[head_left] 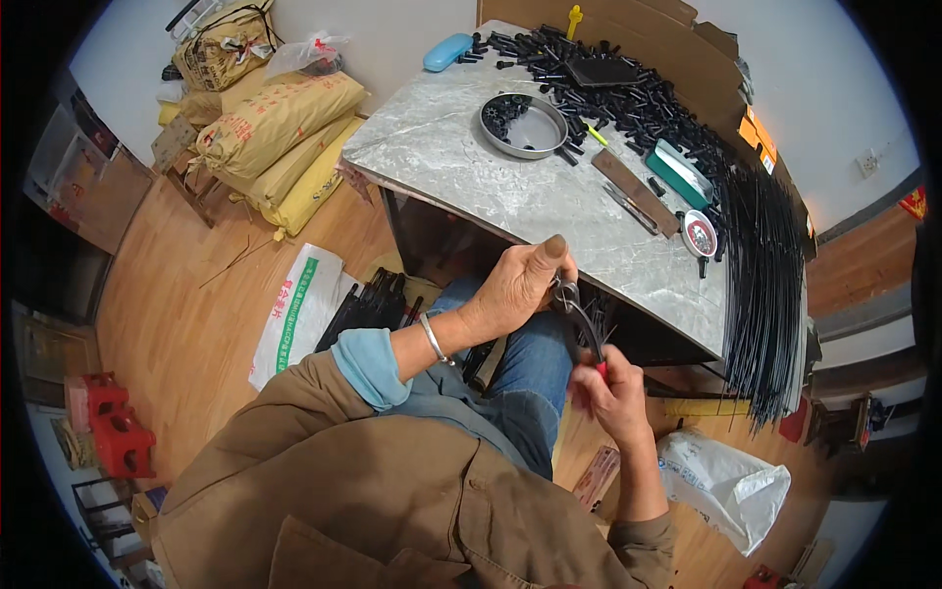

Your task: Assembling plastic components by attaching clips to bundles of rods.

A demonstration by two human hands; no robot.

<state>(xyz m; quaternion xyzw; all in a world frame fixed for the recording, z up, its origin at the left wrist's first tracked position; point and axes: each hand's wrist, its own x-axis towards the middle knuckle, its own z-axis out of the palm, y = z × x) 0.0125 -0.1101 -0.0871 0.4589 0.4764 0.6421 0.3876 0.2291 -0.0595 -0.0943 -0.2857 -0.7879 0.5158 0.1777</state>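
Note:
In front of the table edge, my left hand point(518, 287) is closed with its thumb on top. What its fingers grip is hidden. Wrapped round the red handle of a pair of pliers point(589, 332), my right hand point(613, 393) is lower and to the right. The pliers' metal head points up and touches or nearly touches the left hand's fingertips. On the grey marble-patterned table point(422, 147) are a round metal dish point(549, 133) with small black parts in it, and a large heap of black bolt-like pieces point(628, 103).
At the right, a bundle of long thin black rods point(760, 294) hangs over the table edge. A green tray point(679, 175), brown bar point(628, 187), small white tub point(700, 236) and blue case point(447, 52) lie on the table. Stacked yellow sacks point(285, 128) stand left; a white bag point(726, 481) lies right.

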